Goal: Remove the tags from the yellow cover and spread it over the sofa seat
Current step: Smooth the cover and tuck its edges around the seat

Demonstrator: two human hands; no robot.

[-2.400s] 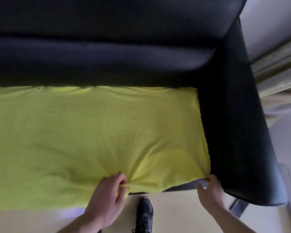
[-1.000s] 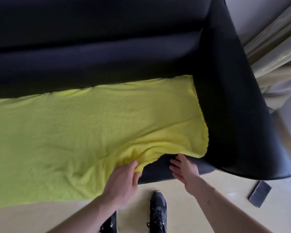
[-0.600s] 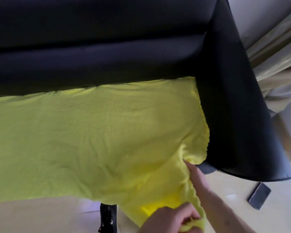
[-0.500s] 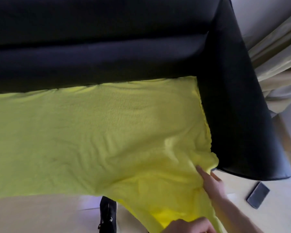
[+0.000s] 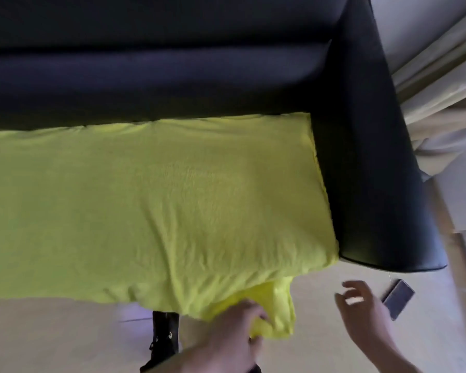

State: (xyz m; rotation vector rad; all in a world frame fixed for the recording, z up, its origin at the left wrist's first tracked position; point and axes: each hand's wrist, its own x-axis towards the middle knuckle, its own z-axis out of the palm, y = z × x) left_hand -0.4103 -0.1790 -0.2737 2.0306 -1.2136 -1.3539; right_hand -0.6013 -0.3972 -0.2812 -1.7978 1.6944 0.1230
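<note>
1. Since a moment ago the right hand (image 5: 361, 316) has come off the cloth and now hangs in the air with its fingers loosely spread, holding nothing; the front right corner of the yellow cover (image 5: 172, 200), earlier lifted off the cushion, now drapes over the seat's edge.
2. The left hand (image 5: 234, 335) has its grip closed on a bunch of the hanging fabric just below the seat front, fingers curled into the cloth.
3. The cover lies across the sofa (image 5: 172, 76) seat, its long axis running left to right along the backrest, its right edge against the armrest (image 5: 374, 170).
4. The bunched flap hangs straight down from the seat edge, towards me and directly in the left hand; the right hand is apart from it, off to the right, near a phone (image 5: 397, 298) on the floor.
5. I'd judge the left hand is the one placed to pull that flap smooth.
6. I see no tags.
</note>
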